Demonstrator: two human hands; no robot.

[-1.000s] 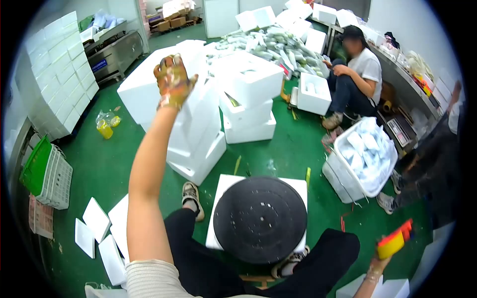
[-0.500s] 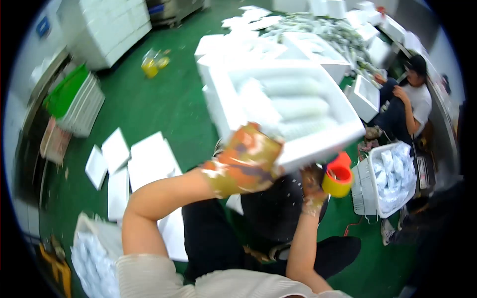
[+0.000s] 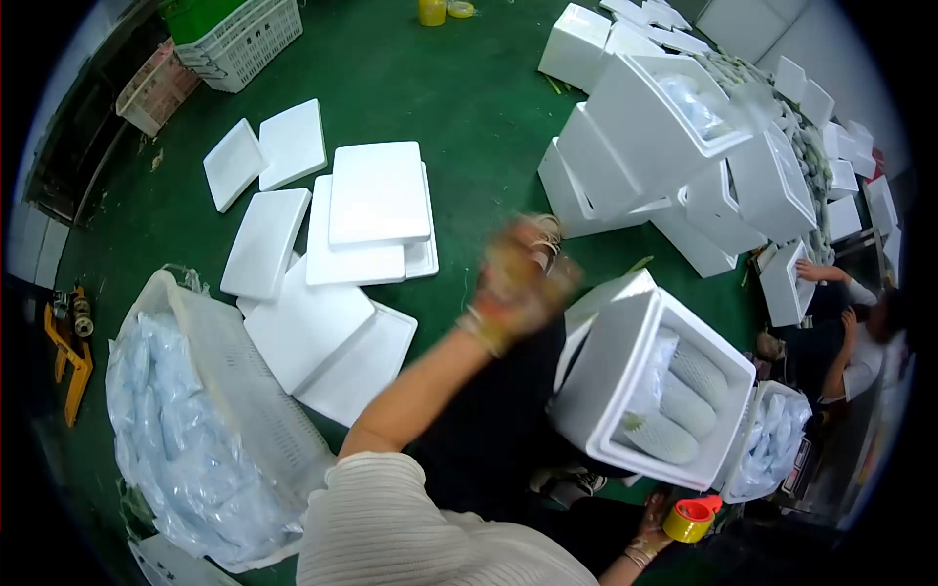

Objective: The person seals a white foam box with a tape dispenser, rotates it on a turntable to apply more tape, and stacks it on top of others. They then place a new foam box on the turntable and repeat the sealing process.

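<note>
The left hand [image 3: 518,281], in a patterned glove, sits near the centre of the frame, raised on a bare forearm above a dark lap. It is smeared by motion, so I cannot tell whether its fingers are spread or curled, and it appears to hold nothing. Just to its lower right is an open white foam box [image 3: 611,376], tilted toward the camera, with several net-wrapped pale green items [image 3: 684,400] lying side by side in it. The hand is close to the box's upper-left corner, though whether they touch is unclear.

The right hand [image 3: 653,516] is low at the bottom right of the frame, below the box and apart from it. It is closed around a tape dispenser [image 3: 690,520] (yellow roll, red handle).

On the green floor [image 3: 459,107], flat foam lids [image 3: 376,195] lie overlapping in the upper-left middle. A white mesh basket [image 3: 244,361] lined with plastic and full of bluish packs fills the lower left. A heap of empty foam boxes [image 3: 650,122] stands at the upper right. At the right edge another person's arm [image 3: 831,278] reaches toward a small foam box, and a second lined basket [image 3: 772,444] sits just right of the open box.
</note>
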